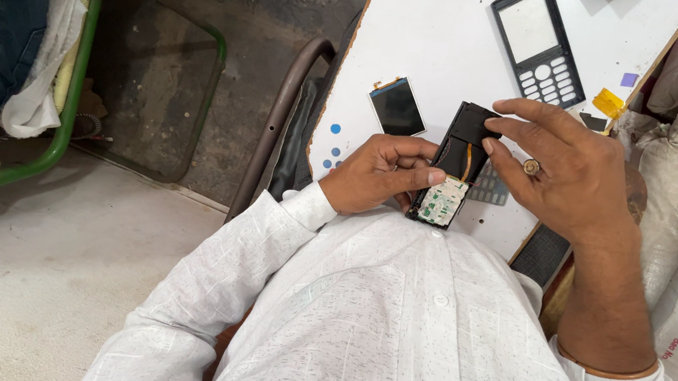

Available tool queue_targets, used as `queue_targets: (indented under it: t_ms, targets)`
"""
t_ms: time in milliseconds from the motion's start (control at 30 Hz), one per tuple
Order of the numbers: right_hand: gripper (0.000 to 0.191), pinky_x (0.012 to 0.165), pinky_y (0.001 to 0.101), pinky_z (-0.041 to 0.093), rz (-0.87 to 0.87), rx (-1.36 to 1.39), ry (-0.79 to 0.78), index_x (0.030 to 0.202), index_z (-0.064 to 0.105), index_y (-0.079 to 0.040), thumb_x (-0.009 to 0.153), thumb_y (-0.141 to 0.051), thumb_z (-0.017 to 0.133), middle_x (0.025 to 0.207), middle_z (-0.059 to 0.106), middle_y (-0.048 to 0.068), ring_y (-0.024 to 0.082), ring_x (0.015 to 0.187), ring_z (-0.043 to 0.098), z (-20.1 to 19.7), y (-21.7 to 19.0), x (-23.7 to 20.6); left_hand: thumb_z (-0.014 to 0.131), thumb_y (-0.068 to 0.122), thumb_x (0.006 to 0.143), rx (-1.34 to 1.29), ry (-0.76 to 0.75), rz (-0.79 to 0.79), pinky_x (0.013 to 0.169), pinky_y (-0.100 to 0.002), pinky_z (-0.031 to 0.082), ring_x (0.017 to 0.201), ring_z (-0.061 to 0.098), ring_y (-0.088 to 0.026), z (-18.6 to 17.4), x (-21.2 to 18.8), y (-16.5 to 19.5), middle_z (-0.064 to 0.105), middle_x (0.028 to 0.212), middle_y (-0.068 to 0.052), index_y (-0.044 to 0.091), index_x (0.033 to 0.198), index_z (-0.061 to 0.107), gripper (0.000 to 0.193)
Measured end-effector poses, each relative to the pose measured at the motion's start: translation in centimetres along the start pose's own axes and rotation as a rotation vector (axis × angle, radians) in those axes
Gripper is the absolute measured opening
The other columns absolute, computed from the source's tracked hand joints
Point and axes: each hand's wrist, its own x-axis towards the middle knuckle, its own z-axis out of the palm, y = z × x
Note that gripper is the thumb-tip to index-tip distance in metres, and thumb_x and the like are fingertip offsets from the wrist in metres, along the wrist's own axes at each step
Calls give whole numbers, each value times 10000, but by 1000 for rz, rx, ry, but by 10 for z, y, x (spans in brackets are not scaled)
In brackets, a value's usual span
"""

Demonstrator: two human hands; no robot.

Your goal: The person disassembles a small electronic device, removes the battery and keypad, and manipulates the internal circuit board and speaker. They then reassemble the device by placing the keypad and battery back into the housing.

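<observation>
While both hands [442, 164] grip the opened phone body [455, 165] near the white table [438, 41] edge, bare tabletop lies beyond.

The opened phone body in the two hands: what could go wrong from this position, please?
1. The opened phone body is held above the white board by fingertips only; it might slip from the left hand or right hand.
2. A thin orange cable lies exposed inside; the right fingers press close to it and could strain it.
3. The loose display lies near the board's edge and could be knocked off.
</observation>
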Motion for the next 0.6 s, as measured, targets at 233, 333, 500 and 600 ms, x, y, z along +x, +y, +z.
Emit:
queue_targets:
  t_ms: [233, 333, 500, 600]
  targets:
    - [248, 516, 219, 388, 246, 403, 67, 1187, 714, -51, 963, -98, 810, 1117, 758, 85, 51, 588, 537, 11, -2, -3, 691, 274, 988, 33, -9, 5, 554, -225, 585, 664, 677, -54, 1, 0, -1, 728, 802, -17, 31, 1341, 657, 430]
    - [437, 467, 143, 350, 357, 722, 51, 1348, 536, -18, 952, -106, 697, 1001, 740, 37, -40, 538, 486, 18, 1, -4, 697, 277, 989, 50, -8, -3, 571, -221, 586, 691, 681, -54, 2, 0, -2, 725, 816, -19, 29, 1343, 661, 434]
    - [339, 555, 142, 379, 433, 1009, 15, 1350, 600, 48, 1033, -56, 658, 950, 728, 64, -21, 658, 539, 30, 8, -14, 714, 271, 989, 68, -32, 18, 614, -224, 595, 732, 680, -64, 2, -1, 2, 730, 896, -21, 13, 1335, 668, 434]
    - [324, 580, 142, 399, 419, 1077, 19, 1343, 610, 72, 1043, -42, 655, 968, 733, 81, -9, 705, 572, 33, 10, -20, 759, 261, 969, 114, -15, 135, 718, -241, 621, 842, 703, -91, 3, -1, 7, 732, 1008, -52, 5, 1370, 624, 495]
